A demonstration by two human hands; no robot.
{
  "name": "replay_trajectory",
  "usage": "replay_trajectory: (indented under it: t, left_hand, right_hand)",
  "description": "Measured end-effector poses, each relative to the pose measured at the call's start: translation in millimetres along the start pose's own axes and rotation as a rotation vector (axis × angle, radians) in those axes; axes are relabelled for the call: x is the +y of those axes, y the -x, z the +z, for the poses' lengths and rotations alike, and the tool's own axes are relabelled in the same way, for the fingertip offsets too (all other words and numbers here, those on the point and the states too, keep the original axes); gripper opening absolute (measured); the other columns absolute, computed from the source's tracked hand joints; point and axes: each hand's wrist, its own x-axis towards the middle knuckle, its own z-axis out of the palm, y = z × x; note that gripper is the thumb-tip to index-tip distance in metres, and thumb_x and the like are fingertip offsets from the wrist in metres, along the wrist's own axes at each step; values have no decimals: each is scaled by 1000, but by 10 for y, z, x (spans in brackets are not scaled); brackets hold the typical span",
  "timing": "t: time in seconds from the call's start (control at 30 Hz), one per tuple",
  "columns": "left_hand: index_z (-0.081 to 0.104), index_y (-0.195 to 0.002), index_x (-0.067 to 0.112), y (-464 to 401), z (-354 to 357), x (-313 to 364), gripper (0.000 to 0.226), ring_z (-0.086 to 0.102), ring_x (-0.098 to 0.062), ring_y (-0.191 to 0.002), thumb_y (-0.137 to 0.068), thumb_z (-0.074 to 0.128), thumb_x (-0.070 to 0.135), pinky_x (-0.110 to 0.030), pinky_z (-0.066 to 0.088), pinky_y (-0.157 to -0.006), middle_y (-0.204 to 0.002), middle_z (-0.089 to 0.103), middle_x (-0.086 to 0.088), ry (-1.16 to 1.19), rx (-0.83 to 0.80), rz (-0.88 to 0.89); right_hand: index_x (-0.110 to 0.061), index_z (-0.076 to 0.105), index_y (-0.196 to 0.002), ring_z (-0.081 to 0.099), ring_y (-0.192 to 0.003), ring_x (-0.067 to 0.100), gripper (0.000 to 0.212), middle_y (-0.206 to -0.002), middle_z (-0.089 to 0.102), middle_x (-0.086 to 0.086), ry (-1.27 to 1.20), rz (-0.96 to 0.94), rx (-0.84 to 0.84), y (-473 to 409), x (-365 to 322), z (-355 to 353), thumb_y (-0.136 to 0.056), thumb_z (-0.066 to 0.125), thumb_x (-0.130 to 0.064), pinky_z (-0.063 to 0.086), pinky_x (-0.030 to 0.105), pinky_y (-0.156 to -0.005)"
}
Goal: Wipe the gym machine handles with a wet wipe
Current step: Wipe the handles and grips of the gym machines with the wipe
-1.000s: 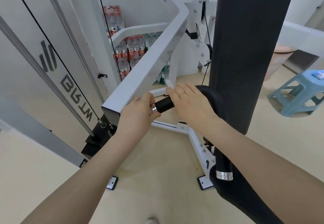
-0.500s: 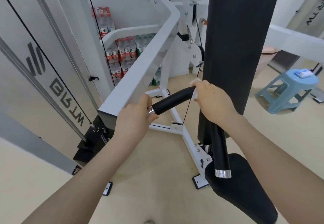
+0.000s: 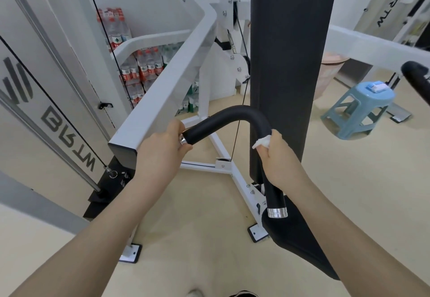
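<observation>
A black padded handle (image 3: pixel 229 115) bends from the white machine arm (image 3: pixel 162 82) over to a chrome end cap (image 3: pixel 277 212) low on the right. My left hand (image 3: pixel 160 151) grips the handle's base by its chrome collar, at the arm's end. My right hand (image 3: pixel 277 159) is wrapped round the downward stretch of the handle, just past the bend. A white wet wipe (image 3: pixel 262 142) is bunched between that hand and the handle. A second black handle (image 3: pixel 416 80) shows at the right edge.
A tall black back pad (image 3: pixel 288 64) rises right behind the handle, with the black seat (image 3: pixel 302 245) below. A blue plastic stool (image 3: pixel 363 108) carrying a small pack stands to the right. Packs of water bottles (image 3: pixel 144 64) are stacked at the back. Black cables (image 3: pixel 53 103) run on the left.
My right hand with the wipe has slid along the handle, from its left straight part over the bend and down the right stretch. My left hand stayed at the base.
</observation>
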Motion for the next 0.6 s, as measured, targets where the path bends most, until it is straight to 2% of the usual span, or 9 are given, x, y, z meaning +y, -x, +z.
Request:
replay_trajectory:
  t: [0.07,0.17,0.27,0.3,0.37,0.47,0.53,0.57,0.6]
  left_hand:
    - [46,-115,11,6,-4,1,34,61,-34,-85,-88,61,26,-45,51,-73,-98,66,-11,3,2,0]
    - [47,-115,11,-6,-21,4,34,61,-33,-85,-88,61,26,-45,51,-74,-98,66,-11,3,-8,-6]
    - [47,-114,12,-14,-32,5,32,60,-32,-84,-88,60,26,-44,51,-74,-95,65,-9,0,-21,-4]
    - [48,-113,12,-14,-35,1,31,60,-32,-83,-88,60,26,-44,51,-74,-94,65,-9,1,-21,-1]
    - [48,-112,12,-9,-42,-12,31,60,-32,-83,-88,60,26,-43,51,-75,-90,64,-7,12,-22,4]
    - [48,-112,12,-10,-54,-33,31,59,-32,-83,-87,61,27,-42,50,-74,-85,59,-2,24,-26,12]
    - [48,-113,12,-16,-59,-45,33,60,-31,-85,-87,62,27,-41,50,-75,-92,64,-4,35,-33,19]
    - [48,-114,12,-21,-59,-53,34,60,-31,-87,-87,62,27,-42,50,-76,-97,66,-5,41,-38,22]
    - [48,-115,12,-28,-56,-63,34,60,-31,-89,-87,62,27,-42,50,-77,-100,67,-5,45,-42,26]
  right_hand:
    - [-5,21,-139,52,-84,21,50,-117,51,15,124,-67,73,-23,-64,0,-95,44,-9,40,24,-61]
    - [-3,12,-146,51,-110,26,66,-131,44,17,376,-232,201,-83,-113,52,-91,48,-3,44,32,-88]
    - [1,35,-138,47,-122,37,59,-137,44,23,488,-403,312,4,-153,164,-81,48,5,40,45,-100]
    - [-1,39,-137,45,-125,36,59,-138,45,20,517,-492,304,79,-189,213,-79,48,6,38,45,-102]
    - [-10,31,-143,41,-129,28,64,-144,40,12,400,-566,131,262,-302,282,-83,47,6,39,39,-101]
    - [-22,30,-142,50,-115,22,52,-132,49,6,-174,-225,-196,405,-401,402,-94,40,-4,43,34,-94]
    - [-15,50,-126,55,-109,21,34,-117,58,5,-616,106,-270,396,-457,471,-93,46,-13,42,34,-97]
    - [-4,58,-113,43,-93,8,24,-112,62,9,-825,281,-314,358,-475,524,-91,49,-11,42,34,-99]
    - [2,61,-100,34,-125,34,17,-114,63,16,-1047,440,-355,301,-495,576,-91,49,-5,39,36,-104]
